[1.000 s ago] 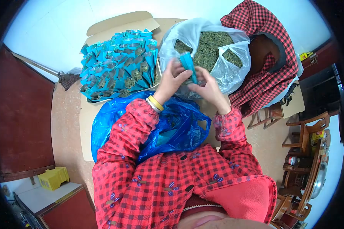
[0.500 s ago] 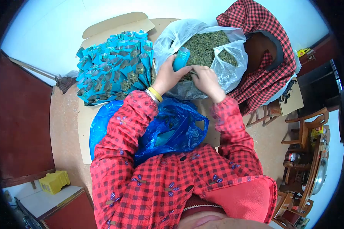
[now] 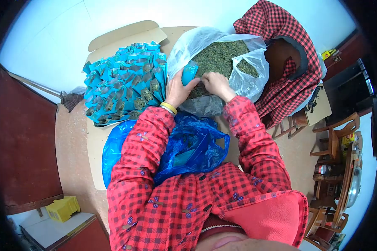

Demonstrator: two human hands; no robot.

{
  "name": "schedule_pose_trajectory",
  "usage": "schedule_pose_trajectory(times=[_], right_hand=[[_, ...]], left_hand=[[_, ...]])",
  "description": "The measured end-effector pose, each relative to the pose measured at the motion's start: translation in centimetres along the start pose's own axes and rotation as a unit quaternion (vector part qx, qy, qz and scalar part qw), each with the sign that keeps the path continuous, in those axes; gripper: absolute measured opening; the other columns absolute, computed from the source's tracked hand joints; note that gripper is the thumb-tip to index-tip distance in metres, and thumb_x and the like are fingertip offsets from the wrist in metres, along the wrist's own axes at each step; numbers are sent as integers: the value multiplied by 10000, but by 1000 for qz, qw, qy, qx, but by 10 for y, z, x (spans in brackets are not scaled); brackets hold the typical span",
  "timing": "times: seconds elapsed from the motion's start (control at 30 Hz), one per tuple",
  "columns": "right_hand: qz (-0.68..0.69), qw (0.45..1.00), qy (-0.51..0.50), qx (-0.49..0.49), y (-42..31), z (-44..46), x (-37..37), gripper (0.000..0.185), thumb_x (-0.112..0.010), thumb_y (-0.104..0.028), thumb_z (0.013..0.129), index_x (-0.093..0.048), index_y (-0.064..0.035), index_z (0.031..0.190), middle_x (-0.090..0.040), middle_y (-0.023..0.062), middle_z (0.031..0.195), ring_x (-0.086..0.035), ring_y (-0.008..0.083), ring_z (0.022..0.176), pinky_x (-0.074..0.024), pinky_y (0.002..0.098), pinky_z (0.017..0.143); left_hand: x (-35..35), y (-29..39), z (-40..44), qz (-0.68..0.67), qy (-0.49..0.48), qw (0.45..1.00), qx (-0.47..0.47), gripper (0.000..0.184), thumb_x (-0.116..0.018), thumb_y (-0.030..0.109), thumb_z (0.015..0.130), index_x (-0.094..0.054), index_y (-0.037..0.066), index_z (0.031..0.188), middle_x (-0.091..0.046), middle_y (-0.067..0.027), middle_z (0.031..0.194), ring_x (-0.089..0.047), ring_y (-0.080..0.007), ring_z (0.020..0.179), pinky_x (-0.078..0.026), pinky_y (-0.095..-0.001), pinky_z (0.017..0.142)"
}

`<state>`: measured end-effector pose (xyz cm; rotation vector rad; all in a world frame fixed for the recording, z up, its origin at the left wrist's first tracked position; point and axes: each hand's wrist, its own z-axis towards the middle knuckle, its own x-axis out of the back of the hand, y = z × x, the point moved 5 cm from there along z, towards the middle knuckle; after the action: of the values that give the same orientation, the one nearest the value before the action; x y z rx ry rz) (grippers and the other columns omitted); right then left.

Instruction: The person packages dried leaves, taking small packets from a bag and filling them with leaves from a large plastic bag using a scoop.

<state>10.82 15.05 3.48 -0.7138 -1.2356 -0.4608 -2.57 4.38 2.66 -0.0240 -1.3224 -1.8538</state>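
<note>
The right hand [image 3: 216, 84] had moved farther over the dried leaves [image 3: 222, 55], fingers curled, any contents hidden. The left hand [image 3: 178, 91] gripped a blue packet [image 3: 189, 72] at the clear bag's left side [image 3: 178, 52].

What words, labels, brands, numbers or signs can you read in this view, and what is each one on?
None can be read with certainty.
Small flat teal packet in the left hand: pale markings, too small and blurred.
Crowded teal packets on the left: any print is too small.
Yellow block-shaped package, lower left: faint dark marks, unreadable.
Small jar-like container, right: pale label, too small.
</note>
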Motion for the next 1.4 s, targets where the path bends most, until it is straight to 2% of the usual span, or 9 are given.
schedule_pose_trajectory(times=[0.13,0.43,0.57,0.67,0.9,1.13,1.2,1.3,1.4], right_hand=[[-99,993,48,-34,12,27,9,125,-568,-151,821,-679,-100,846,-690,177,818,-678,376,796,-533,489,718],[4,990,140,21,1,-2,69,139,-567,-153,857,-680,-114,928,-687,146,946,-662,341,871,-520,458,747],[-33,971,202,122,-19,-21,89,108,-582,-90,808,-673,-107,864,-648,113,836,-639,314,845,-506,437,739],[-188,939,206,199,-46,-35,94,115,-614,-82,734,-674,-99,832,-577,40,763,-587,230,802,-469,375,706],[-255,901,245,251,-50,-34,112,54,-584,-148,742,-637,-138,736,-553,18,774,-551,190,814,-402,336,698],[-281,931,82,216,-26,-25,92,88,-599,-119,746,-686,-121,757,-628,50,753,-626,232,795,-453,369,716],[-223,960,-111,129,-20,-20,82,104,-632,-151,722,-724,-131,766,-701,114,807,-681,276,812,-491,392,741],[-46,964,-234,121,-29,-18,65,161,-596,-144,743,-736,-152,822,-709,133,838,-685,313,823,-518,425,738],[-18,984,-162,69,-17,-1,5,186,-592,-195,775,-729,-125,878,-696,180,902,-667,364,895,-518,467,790]], left_hand=[[1,5,-2,41,-33,999,9,675,-725,465,776,-542,32,1260,-630,-257,1109,-601,-418,1026,-480,-464,861],[-3,4,-4,73,-23,997,-11,647,-734,445,763,-545,83,1265,-645,-224,1091,-612,-400,999,-488,-470,829],[-5,4,-3,88,-26,996,-16,670,-743,428,751,-521,96,1289,-642,-216,1104,-613,-396,1000,-489,-470,839],[-3,8,-4,100,-26,995,-17,674,-743,423,751,-514,102,1298,-637,-212,1125,-612,-393,1007,-488,-472,848],[-4,6,-4,86,-66,994,7,734,-714,451,775,-465,87,1362,-597,-228,1210,-574,-389,1100,-458,-443,919],[-2,4,-5,77,-53,995,30,672,-699,470,793,-527,37,1278,-626,-240,1132,-598,-402,1036,-476,-449,871],[-2,2,-5,72,-51,995,35,667,-696,475,795,-534,28,1262,-627,-243,1125,-597,-405,1031,-476,-452,864],[-5,-2,-3,69,-46,996,33,643,-692,481,799,-552,20,1225,-626,-250,1112,-596,-412,1024,-475,-459,856],[-7,-3,-3,70,-35,997,17,619,-688,483,802,-565,20,1194,-632,-252,1089,-599,-417,1008,-476,-467,845]])
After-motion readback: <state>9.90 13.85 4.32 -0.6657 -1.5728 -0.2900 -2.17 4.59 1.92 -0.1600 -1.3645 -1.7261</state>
